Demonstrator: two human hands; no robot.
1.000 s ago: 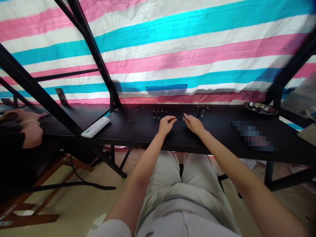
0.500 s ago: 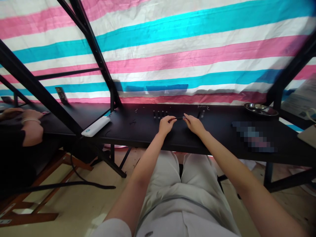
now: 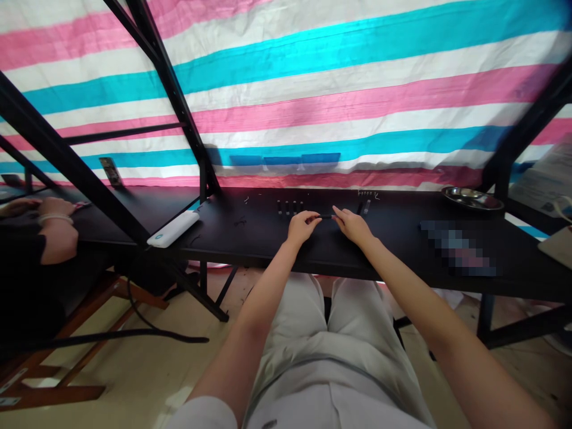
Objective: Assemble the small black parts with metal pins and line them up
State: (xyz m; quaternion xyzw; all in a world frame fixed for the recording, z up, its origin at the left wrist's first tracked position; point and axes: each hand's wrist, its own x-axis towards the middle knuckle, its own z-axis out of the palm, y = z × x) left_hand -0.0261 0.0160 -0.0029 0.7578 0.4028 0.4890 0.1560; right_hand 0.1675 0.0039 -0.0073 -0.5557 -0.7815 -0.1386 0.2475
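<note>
L hand, R hand pinch ends of thin dark rod; grips slightly closer than before; pegs just beyond L grip.

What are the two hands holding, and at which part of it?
A thin dark piece. The left hand pinches its left end, and the right hand pinches its right end. Its kind is too small to tell.

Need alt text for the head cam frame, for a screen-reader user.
Seen from above, a seated person's left hand and right hand pinch the two ends of a small dark piece over a black table. More small dark pieces stand in a row beyond, a white device lies left, a metal bowl far right; a striped tarp hangs behind.
</note>
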